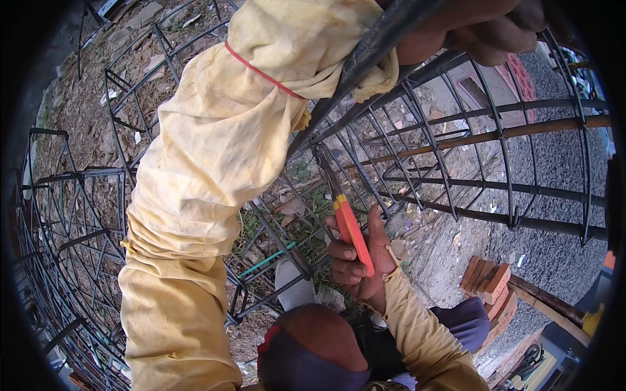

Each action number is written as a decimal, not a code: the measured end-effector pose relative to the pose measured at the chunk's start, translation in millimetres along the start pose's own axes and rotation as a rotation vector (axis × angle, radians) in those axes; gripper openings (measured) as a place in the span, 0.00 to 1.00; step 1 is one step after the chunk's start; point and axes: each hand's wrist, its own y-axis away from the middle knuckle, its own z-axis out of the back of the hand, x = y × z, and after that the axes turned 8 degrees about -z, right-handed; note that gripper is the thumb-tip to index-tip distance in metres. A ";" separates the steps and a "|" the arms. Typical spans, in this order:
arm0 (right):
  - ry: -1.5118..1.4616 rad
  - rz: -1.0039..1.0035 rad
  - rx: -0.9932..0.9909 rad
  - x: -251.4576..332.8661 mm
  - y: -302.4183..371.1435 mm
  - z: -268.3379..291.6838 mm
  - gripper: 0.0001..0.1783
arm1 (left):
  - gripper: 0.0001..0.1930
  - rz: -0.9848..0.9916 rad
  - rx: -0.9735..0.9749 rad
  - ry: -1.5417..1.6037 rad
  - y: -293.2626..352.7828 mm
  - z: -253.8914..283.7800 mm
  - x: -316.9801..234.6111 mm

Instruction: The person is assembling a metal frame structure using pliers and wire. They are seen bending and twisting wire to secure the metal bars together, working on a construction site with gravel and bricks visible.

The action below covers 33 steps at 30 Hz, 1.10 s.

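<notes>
My right hand (362, 260) is closed around red-handled pliers (354, 236) with yellow by the pivot. Their dark jaws point up and reach a joint of the rebar cage (450, 186), a long frame of dark bars and square stirrups. What the jaws bite on is too small to make out. My left arm, in a pale yellow sleeve (195, 150) with a red band, stretches across to the upper right. Up there my left hand (476, 32) has its fingers curled over a bar of the cage. A thick dark bar (372, 58) passes in front of that wrist.
More rebar frames (68, 241) stand at the left. A stack of red bricks (489, 290) sits at lower right beside grey gravel (528, 247). A bent knee in purple cloth (313, 352) shows at the bottom. Rubble and weeds cover the ground, with a green strip (267, 259) among them.
</notes>
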 end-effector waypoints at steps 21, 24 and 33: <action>0.522 0.052 -0.312 4.6 12.4 -40.5 0.24 | 0.31 0.038 -0.041 -0.049 -6.7 -9.4 -3.4; 0.591 -0.046 -0.366 15.1 38.1 -45.6 0.27 | 0.31 0.044 -0.052 -0.060 -8.4 -15.9 -6.4; 0.920 0.012 -0.552 38.1 43.6 -42.9 0.30 | 0.32 0.152 -0.207 0.049 -22.9 -36.3 -7.2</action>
